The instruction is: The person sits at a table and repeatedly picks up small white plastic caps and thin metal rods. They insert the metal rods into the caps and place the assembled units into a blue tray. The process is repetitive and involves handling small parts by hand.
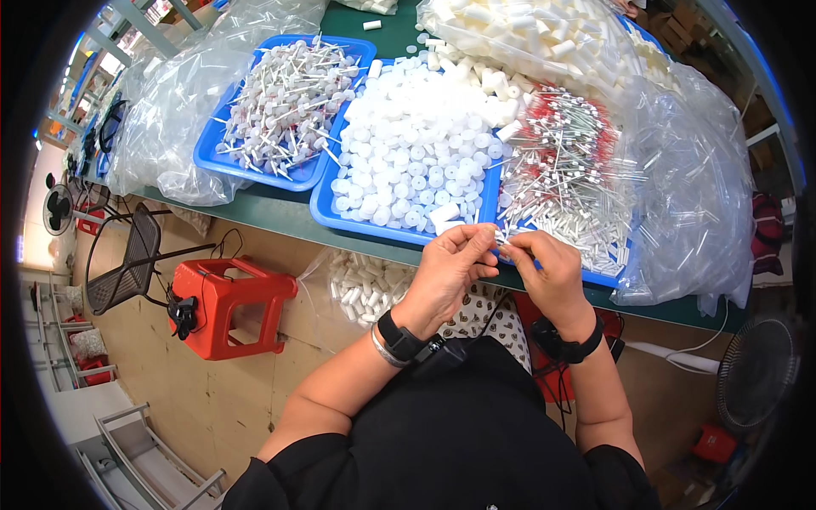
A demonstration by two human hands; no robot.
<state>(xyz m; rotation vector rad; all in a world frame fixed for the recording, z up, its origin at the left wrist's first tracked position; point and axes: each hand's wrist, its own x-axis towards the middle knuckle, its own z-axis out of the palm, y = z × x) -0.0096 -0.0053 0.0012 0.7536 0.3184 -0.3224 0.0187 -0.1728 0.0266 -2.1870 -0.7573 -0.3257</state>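
Note:
My left hand [456, 265] and my right hand [548, 270] meet at the front edge of the table. Between the left fingertips is a small white plastic piece [500, 237]. The right thumb and fingers pinch close against it; whatever they grip is too small to make out. Just beyond the left hand, a blue tray [340, 212] is heaped with translucent white discs and a few white cylinders. Another blue tray [600, 279], beyond the right hand, holds thin white sticks, many with red ends. Farther left, a third blue tray [206, 160] carries sticks fitted with discs.
Large clear plastic bags [688, 187] flank the trays, and a bag of white cylinders [544, 38] lies at the back. Below the green table [272, 212] are a red stool [223, 310] and a bag of white pieces [365, 289]. A fan [756, 370] stands at right.

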